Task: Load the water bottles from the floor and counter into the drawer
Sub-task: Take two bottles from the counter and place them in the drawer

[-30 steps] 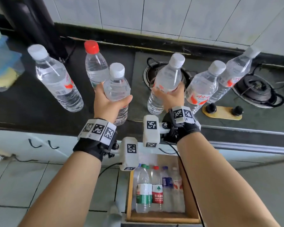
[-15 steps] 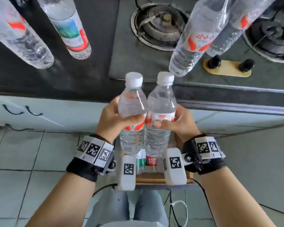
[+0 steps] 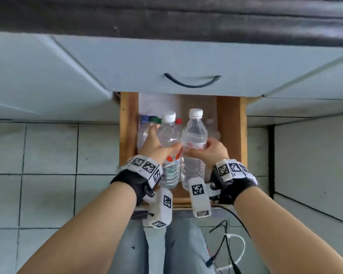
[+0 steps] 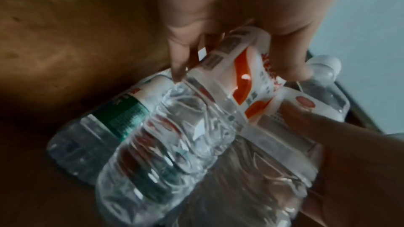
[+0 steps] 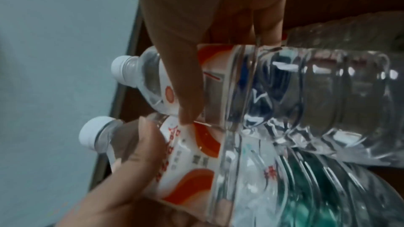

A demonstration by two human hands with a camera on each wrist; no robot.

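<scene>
hands (image 3: 183,150) gripping two bottles (image 3: 181,139) (touching), over open drawer (image 3: 231,131)

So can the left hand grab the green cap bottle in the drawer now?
Probably not yet. The left hand already grips a white-capped bottle, so its fingers are busy. The green-capped bottle lies just beyond them in the drawer, partly hidden.

Both forearms reached forward and down, near parallel, wrists close together. My left hand (image 3: 156,148) was curled around a bottle (image 3: 169,155) at label height, thumb across the front. My right hand (image 3: 210,153) gripped a second bottle (image 3: 194,135) the same way, thumb pointing inward. The two thumbs nearly met. Black wrist straps with white marker blocks sat on both wrists.
</scene>
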